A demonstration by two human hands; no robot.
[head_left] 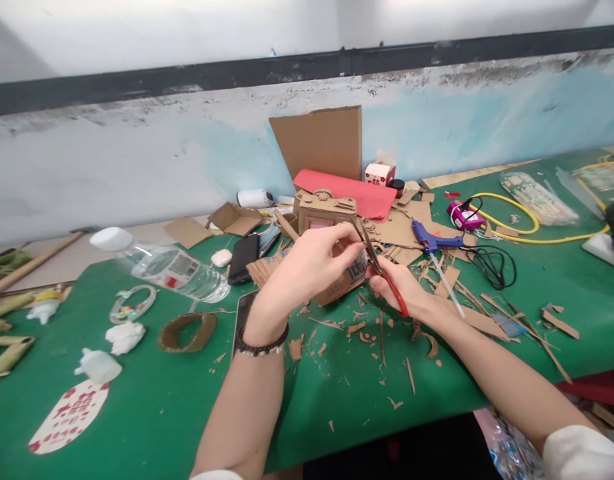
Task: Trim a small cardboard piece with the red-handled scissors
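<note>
My right hand (399,283) grips a pair of scissors (397,293) by the red handles, and the blades point up and away from me. Beside the blades, my left hand (331,257) has its thumb and fingers pinched together; whatever lies between them is too small or hidden to name. Below and behind my hands is a piece of cardboard (339,287) with blue print, partly covered. Just beyond my left hand stands a cardboard model shaped like a camera (331,205). Cardboard scraps (357,328) litter the green tabletop (337,413) under my hands.
A blue glue gun (434,239) with a cord lies to the right, near a purple device (465,217) and a yellow cable (537,223). Leftward are a plastic bottle (171,270), a cardboard ring (187,333) and a black case (244,259). Red paper (347,190) lies at the back.
</note>
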